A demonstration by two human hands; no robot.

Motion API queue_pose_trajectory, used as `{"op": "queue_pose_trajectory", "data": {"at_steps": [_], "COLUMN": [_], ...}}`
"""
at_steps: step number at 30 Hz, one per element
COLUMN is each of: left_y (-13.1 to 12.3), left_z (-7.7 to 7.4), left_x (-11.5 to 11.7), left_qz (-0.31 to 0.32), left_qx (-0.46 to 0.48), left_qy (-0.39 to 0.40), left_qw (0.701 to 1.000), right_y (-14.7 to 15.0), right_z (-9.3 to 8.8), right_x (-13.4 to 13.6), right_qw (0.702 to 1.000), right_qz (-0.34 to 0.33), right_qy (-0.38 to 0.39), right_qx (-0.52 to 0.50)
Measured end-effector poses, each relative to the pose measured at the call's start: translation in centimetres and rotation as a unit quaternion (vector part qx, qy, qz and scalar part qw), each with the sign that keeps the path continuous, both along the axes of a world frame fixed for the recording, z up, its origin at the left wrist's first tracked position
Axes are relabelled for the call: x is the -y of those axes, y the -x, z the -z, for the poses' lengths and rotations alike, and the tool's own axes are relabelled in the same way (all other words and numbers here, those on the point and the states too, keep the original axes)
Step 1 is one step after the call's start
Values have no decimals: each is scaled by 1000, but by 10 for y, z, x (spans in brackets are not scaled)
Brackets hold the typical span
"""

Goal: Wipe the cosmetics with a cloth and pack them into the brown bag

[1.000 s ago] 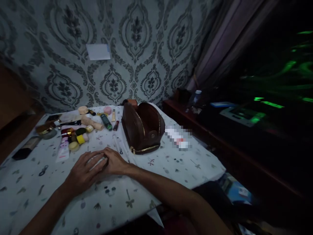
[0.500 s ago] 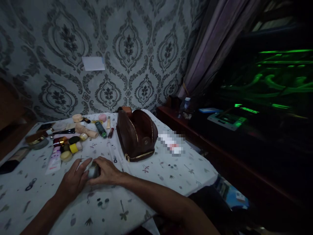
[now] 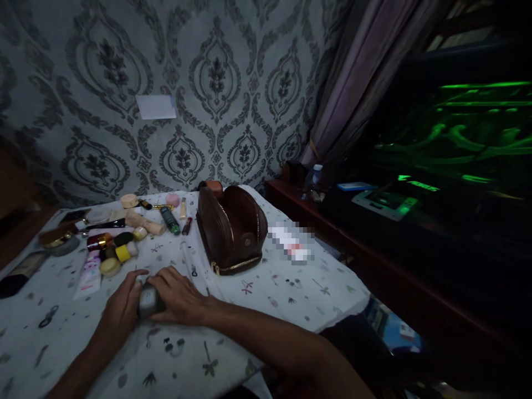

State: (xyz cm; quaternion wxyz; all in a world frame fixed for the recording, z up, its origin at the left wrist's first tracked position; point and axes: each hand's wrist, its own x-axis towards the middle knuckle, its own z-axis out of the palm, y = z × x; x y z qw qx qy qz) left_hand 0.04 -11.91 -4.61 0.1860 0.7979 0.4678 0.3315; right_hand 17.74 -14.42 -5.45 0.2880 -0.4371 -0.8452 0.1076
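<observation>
Between my two hands is a small rounded grey-green jar (image 3: 149,301) with a pale label, low over the printed cloth. My left hand (image 3: 123,299) grips its left side. My right hand (image 3: 179,296) is closed round its right side, fingers curled over the top. Just beyond stands a brown zippered cosmetic bag (image 3: 224,244), its top unzipped and gaping. To the left lie several cosmetics: a white and purple tube (image 3: 90,275), a yellow-banded jar (image 3: 123,253), a dark green bottle (image 3: 169,220) and a beige tube (image 3: 152,224).
The white patterned cloth (image 3: 291,307) covers the table. A blurred white item (image 3: 291,241) lies right of the bag. Against the left edge is a dark-capped bottle (image 3: 22,273). At right stand a dark red ledge (image 3: 291,199) and a green-lit computer case (image 3: 465,144).
Both hands have shifted slightly left with the jar, which has turned so its pale label shows. My right fingers now lie further over its top. The bag and cosmetics stay in place.
</observation>
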Motion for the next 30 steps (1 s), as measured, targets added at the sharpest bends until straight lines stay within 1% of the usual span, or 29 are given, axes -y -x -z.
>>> {"op": "queue_pose_trajectory", "data": {"at_steps": [2,4,7,10,14,17,22,26,30], "left_y": [-1,0,6,15,27,35,45,41,30], "left_z": [-4,-5,-2,4,8,7,6,2,-12], "left_x": [1,0,-5,-12,-18,-20,-28,-31,-22], "left_qz": [-6,-5,14,57,108,118,140,127,100], "left_qx": [11,5,-10,-17,-24,-33,-35,-20,-2], "left_qy": [32,47,52,30,-3,16,72,103,147], "left_qw": [999,999,999,998,994,992,987,986,984], "right_y": [0,0,-1,-3,-5,-7,-10,-14,-14], "right_z": [-4,-6,-6,-4,-3,-1,5,6,7], "right_x": [3,4,4,2,-1,-3,-8,-11,-9], "right_qw": [1000,1000,1000,999,991,981,975,977,976], "right_qz": [0,6,4,10,32,42,25,-2,-3], "right_qy": [-1,3,7,33,112,146,153,138,116], "right_qx": [22,27,18,-14,-73,-120,-158,-164,-183]}}
